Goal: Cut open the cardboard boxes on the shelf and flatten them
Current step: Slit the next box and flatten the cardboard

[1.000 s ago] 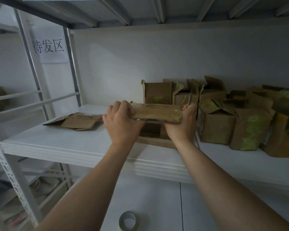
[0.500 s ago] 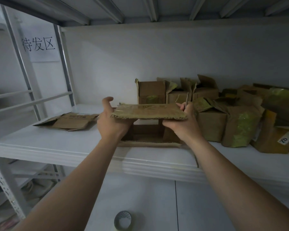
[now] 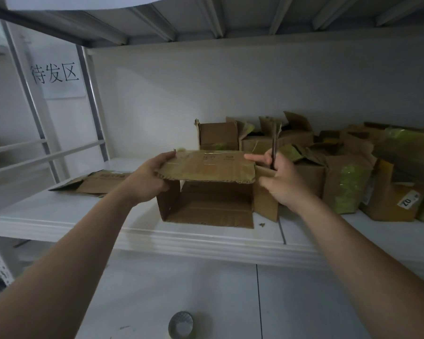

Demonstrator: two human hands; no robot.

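The left grip [image 3: 148, 178] pinches the top-left edge of the open box [image 3: 206, 206] near the shelf's [image 3: 83, 216] front, steadying it, while the right grip [image 3: 279, 182] clasps a thin tool [image 3: 274, 143] upright by its right wall, seemingly ready to cut.

Your left hand [image 3: 145, 177] and right hand [image 3: 282, 182] are both bare, and your left forearm [image 3: 83, 241] and right forearm [image 3: 353, 253] are bare too, uncovered from the wrists down to the bottom edge of the view.
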